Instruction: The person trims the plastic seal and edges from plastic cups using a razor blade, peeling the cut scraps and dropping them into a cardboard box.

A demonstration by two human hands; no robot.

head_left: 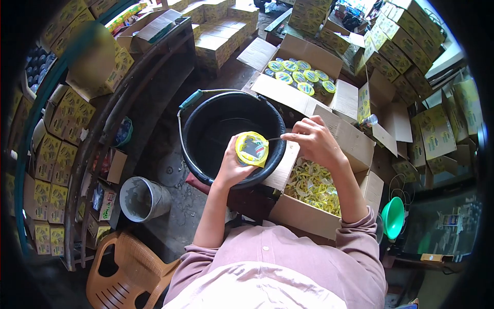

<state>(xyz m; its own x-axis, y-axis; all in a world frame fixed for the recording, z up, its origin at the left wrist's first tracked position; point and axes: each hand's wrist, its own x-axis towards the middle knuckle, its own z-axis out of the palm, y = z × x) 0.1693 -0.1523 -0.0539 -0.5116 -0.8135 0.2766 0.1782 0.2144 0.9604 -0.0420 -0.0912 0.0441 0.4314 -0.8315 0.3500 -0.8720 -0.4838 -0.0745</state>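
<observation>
Two bare hands work above a black bucket (221,113), its rim round and its wire handle fitted with a teal grip (191,99). The left hand (232,167) is closed around a small lidded cup (252,148), holding it over the bucket's near side with the top tilted up toward the camera. That cup has a yellow rim and a printed film lid, and a corner of yellow film juts out at its lower right. The right hand (319,141) has its thumb and fingers pinched on a thin dark tool (276,138), whose far end meets the right edge of the lid; whether it is a blade cannot be told.

Under the right forearm, an open carton (303,219) holds a heap of yellow film trimmings (315,186). Beyond the bucket, another open carton (310,51) is filled with yellow-lidded cups (304,77). To the left of the bucket, a grey pail (162,200) stands on the floor, near a tan plastic chair (135,262). On the right, a green bowl (393,219) sits just beside the trimmings carton, and yellow printed cartons (393,49) are stacked farther back
</observation>
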